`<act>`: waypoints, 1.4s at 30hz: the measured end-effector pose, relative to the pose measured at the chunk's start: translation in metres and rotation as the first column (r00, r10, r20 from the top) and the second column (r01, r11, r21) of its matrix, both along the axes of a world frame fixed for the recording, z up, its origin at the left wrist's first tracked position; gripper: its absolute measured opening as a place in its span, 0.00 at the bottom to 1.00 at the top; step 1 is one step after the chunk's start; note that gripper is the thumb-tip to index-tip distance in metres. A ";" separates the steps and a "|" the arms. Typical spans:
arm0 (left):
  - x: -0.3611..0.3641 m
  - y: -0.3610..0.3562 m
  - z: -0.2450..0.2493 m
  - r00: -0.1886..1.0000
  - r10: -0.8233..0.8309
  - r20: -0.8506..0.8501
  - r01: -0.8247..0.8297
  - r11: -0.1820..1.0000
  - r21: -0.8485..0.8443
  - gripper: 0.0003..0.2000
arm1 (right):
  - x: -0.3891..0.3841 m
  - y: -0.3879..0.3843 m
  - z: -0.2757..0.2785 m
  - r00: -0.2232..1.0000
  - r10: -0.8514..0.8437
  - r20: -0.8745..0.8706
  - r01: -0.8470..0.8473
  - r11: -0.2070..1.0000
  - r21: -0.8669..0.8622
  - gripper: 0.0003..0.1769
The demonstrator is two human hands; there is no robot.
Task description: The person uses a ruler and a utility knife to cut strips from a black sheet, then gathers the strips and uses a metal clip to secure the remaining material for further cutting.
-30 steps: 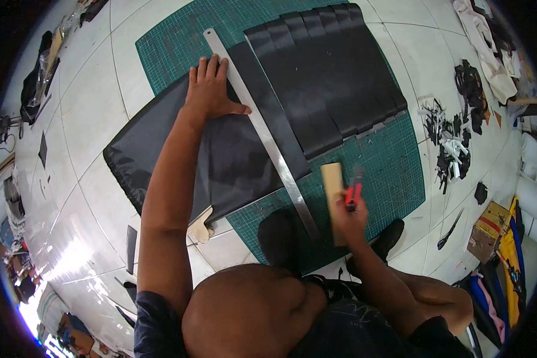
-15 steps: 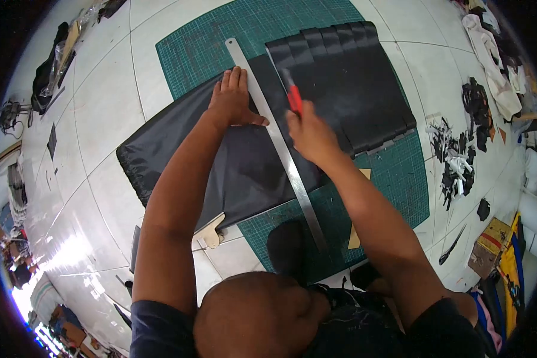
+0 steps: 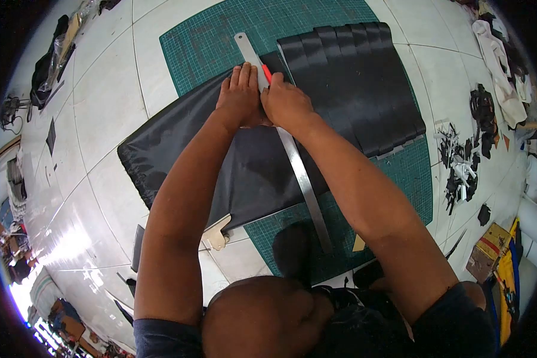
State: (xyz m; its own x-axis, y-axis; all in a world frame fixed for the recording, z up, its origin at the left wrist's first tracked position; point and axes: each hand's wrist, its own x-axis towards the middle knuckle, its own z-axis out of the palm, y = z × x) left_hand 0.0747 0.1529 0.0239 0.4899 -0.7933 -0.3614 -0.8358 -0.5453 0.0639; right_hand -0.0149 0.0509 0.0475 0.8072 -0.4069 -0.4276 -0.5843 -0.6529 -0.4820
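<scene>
Black sheet material (image 3: pixel 179 149) lies over a green cutting mat (image 3: pixel 212 51), with a long steel ruler (image 3: pixel 304 182) laid across it. My left hand (image 3: pixel 240 98) presses flat along the ruler's left edge, fingers stretched out and close together. Wrapped round a red-handled cutter (image 3: pixel 267 73), my right hand (image 3: pixel 285 104) sits on the ruler's right side, almost touching the left. The cutter's blade is hidden from view. Right of the ruler, a stack of overlapping black pieces (image 3: pixel 352 83) lies on the mat.
A metal clip (image 3: pixel 218 234) grips the material's near edge. My dark-covered foot (image 3: pixel 291 247) stands on the mat beside the ruler's near end. Black and white scraps (image 3: pixel 459 167) are heaped on the tiled floor (image 3: pixel 107 137) at right, near a cardboard box (image 3: pixel 489 250).
My right hand has moved left with the cutter, from above the stacked pieces to the ruler, beside my left hand. My left hand stays on the ruler; the whole view has shifted slightly.
</scene>
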 end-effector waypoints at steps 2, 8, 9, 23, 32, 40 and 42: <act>0.002 -0.001 0.002 1.000 -0.004 0.003 0.003 1.000 0.031 0.70 | 0.006 -0.002 -0.001 1.000 -0.017 -0.022 0.017 1.000 0.013 0.25; -0.004 -0.005 0.014 1.000 0.012 -0.021 -0.011 0.998 0.069 0.72 | 0.018 -0.008 0.022 0.990 -0.026 -0.142 0.039 0.995 0.092 0.25; -0.003 -0.004 0.011 1.000 0.017 -0.015 -0.016 0.998 0.055 0.72 | 0.016 -0.008 0.020 0.986 -0.030 -0.166 0.048 0.993 0.107 0.25; -0.003 -0.001 0.000 0.999 0.035 0.017 -0.034 0.999 -0.036 0.72 | -0.239 0.067 0.040 0.957 -0.015 -0.290 0.075 0.978 0.197 0.18; 0.000 0.000 -0.008 0.999 0.036 -0.002 -0.036 0.995 -0.097 0.74 | -0.313 0.081 0.071 0.907 0.015 -0.421 0.058 0.985 0.160 0.17; -0.002 0.000 0.001 0.996 0.071 -0.057 -0.075 0.994 -0.074 0.73 | -0.210 0.026 0.072 0.994 -0.065 -0.086 0.077 0.988 0.136 0.17; -0.001 0.000 0.006 0.997 0.064 -0.044 -0.066 0.996 -0.059 0.72 | -0.146 0.013 0.052 0.996 -0.087 -0.015 0.087 0.993 0.081 0.18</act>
State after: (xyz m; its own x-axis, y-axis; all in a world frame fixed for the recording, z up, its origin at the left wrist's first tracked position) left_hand 0.0741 0.1526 0.0300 0.5267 -0.7810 -0.3355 -0.7945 -0.5926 0.1323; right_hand -0.1613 0.0635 0.0990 0.7650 -0.4390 -0.4713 -0.6432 -0.5584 -0.5239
